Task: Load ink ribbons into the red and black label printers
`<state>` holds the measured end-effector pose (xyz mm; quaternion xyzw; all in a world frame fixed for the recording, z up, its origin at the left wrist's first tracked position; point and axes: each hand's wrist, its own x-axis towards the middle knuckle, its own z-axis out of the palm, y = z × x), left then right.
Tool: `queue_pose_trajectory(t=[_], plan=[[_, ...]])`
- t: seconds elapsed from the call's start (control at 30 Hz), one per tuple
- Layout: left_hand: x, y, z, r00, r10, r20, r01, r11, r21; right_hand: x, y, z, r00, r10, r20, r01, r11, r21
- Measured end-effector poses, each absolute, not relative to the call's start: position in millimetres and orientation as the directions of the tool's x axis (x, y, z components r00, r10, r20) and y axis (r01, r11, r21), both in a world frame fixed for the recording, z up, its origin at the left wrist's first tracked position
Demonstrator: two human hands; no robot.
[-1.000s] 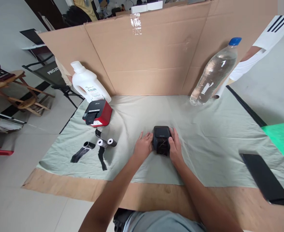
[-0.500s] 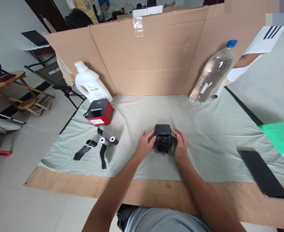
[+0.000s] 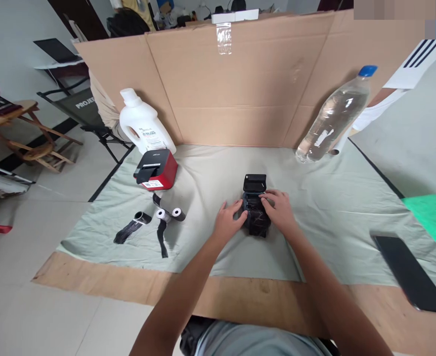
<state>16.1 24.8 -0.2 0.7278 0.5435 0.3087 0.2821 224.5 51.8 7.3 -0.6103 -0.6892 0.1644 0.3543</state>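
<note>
A small black portable printer [image 3: 256, 225] lies on the pale green cloth in front of me. Its lid [image 3: 254, 183] stands raised at the far end, and a dark strip hangs over its near side. My left hand [image 3: 230, 218] grips the left side, thumb near and fingers farther up. Across from it, my right hand [image 3: 278, 206] holds the right side, with fingertips bent over the rim of the opened compartment. Whether the right fingers pinch something inside is not clear. Several paper rolls with dark outer strips, including one roll [image 3: 161, 214], rest to the left.
A red and black printer [image 3: 157, 170] sits at the back left before a white jug [image 3: 146, 123]. A clear bottle with a blue cap [image 3: 336, 118] leans against the cardboard panel [image 3: 236, 84]. A black phone-like slab [image 3: 413, 274] lies on the right. Behind the panel, a person's sleeve shows.
The printer's lid has swung up from closed to open. My right hand has shifted from beside the printer onto its upper right edge. The view has moved slightly.
</note>
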Motion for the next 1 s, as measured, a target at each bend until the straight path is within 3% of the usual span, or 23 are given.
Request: queue_pose_trajectory(t=[0.13, 0.27, 0.37, 0.5, 0.6, 0.67, 0.8, 1.0], plan=[[16.9, 24.6, 1.2, 0.212, 0.967, 0.141, 0.607, -0.244, 0.757, 230.4, 86.0, 16.2, -0.231, 0.967, 0.111, 0.885, 0.256, -0.388], [17.2, 24.1, 3.4, 0.196, 0.973, 0.126, 0.607, -0.221, 0.763, 238.5, 105.7, 27.2, -0.351, 0.936, -0.002, 0.884, 0.331, -0.33], [16.5, 23.6, 5.6, 0.199, 0.973, 0.12, 0.608, -0.218, 0.764, 246.9, 102.2, 50.5, -0.304, 0.948, 0.092, 0.85, 0.313, -0.423], [15.4, 23.1, 8.3, 0.212, 0.968, 0.134, 0.601, -0.237, 0.763, 226.6, 87.4, 103.2, -0.132, 0.969, 0.211, 0.68, 0.243, -0.692], [15.7, 22.8, 7.8, 0.193, 0.97, 0.147, 0.582, -0.234, 0.779, 173.4, 83.1, 137.6, -0.167, 0.963, 0.211, 0.487, 0.267, -0.832], [16.2, 23.2, 6.4, 0.181, 0.971, 0.156, 0.573, -0.233, 0.786, 127.7, 86.5, 147.2, -0.221, 0.948, 0.229, 0.432, 0.306, -0.848], [16.5, 25.8, 1.8, 0.191, 0.966, 0.177, 0.586, -0.256, 0.769, 38.0, 102.8, 129.9, -0.369, 0.895, 0.249, 0.508, 0.419, -0.752], [19.3, 29.8, -17.9, 0.246, 0.953, 0.18, 0.59, -0.294, 0.752, -51.3, 117.5, 74.9, -0.607, 0.794, 0.038, 0.731, 0.576, -0.366]])
